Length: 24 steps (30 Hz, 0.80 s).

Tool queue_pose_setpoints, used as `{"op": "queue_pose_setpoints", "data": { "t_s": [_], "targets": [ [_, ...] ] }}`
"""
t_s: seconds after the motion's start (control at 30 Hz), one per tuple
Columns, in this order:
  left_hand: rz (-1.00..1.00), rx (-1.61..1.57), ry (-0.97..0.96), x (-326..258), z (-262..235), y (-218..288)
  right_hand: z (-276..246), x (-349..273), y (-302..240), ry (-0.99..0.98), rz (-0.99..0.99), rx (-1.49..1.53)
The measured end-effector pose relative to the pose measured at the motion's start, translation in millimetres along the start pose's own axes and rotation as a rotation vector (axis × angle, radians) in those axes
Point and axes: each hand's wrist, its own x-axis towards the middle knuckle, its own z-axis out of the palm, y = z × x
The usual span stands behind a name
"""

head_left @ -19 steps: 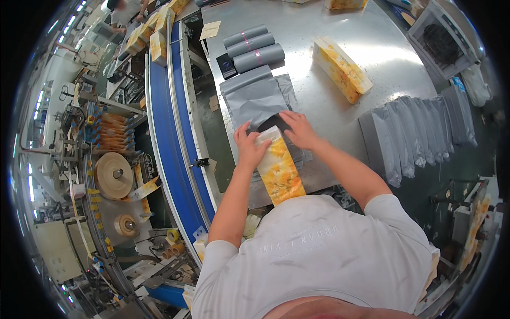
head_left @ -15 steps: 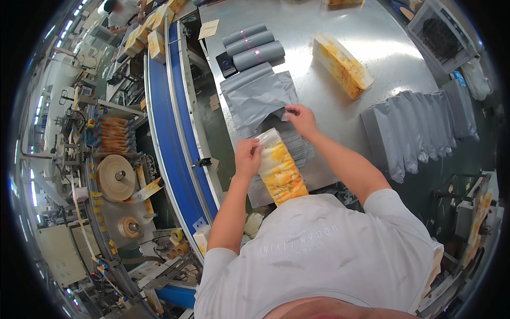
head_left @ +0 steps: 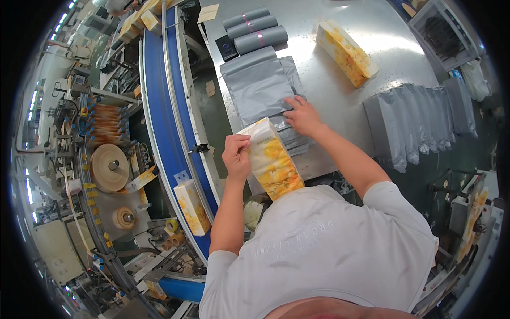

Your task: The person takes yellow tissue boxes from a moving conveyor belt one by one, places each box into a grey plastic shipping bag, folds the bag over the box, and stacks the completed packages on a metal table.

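Observation:
My left hand [head_left: 237, 155] pinches the upper left corner of a long white-and-yellow floral soft pack [head_left: 275, 166]. The pack leans against the near side of the table, its lower end close to my shirt. My right hand [head_left: 303, 117] has its fingers spread over the near right edge of a flat grey plastic bag [head_left: 260, 85]. This bag lies on top of a stack, with more grey bags [head_left: 295, 141] showing under and in front of it. The palm side of the right hand is hidden.
Rolled grey bags [head_left: 260, 40] lie beyond the stack on the metal table [head_left: 319, 95]. Another floral pack [head_left: 348, 53] lies farther right, near filled grey bags [head_left: 406, 125] standing in a row. To the left runs a blue conveyor [head_left: 164, 106] carrying a floral pack [head_left: 192, 207].
My right hand has gone from pinching the lifted bag edge to resting with fingers spread. The top bag now lies flatter. A pack has come farther into view on the conveyor.

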Motion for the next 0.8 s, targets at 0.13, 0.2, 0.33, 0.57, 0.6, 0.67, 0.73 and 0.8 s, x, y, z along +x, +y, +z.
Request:
{"op": "queue_pose_setpoints", "data": {
  "t_s": [0.13, 0.2, 0.33, 0.57, 0.6, 0.67, 0.73, 0.8],
  "targets": [
    [-0.034, -0.037, -0.051, -2, 10, -18, -3, 8, -6, -0.230, -0.063, -0.061],
    [-0.092, -0.025, -0.090, 7, 24, -20, 0, 5, -4, -0.212, -0.074, -0.013],
    [-0.046, 0.279, -0.266, 30, 47, -22, 14, 2, 3, -0.125, -0.034, 0.101],
    [-0.058, 0.503, -0.506, 45, 62, -33, -2, 11, 19, -0.251, -0.101, -0.017],
    [-0.081, 0.511, -0.530, 46, 63, -31, -3, 9, 20, -0.237, -0.083, -0.007],
    [-0.129, 0.532, -0.576, 49, 65, -28, -3, 6, 19, -0.210, -0.051, 0.014],
    [-0.155, 0.552, -0.617, 51, 64, -27, -10, 12, 9, -0.174, 0.017, 0.106],
    [-0.177, 0.641, -0.611, 55, 63, -21, -21, 14, 1, -0.142, 0.019, 0.181]
  ]
}}
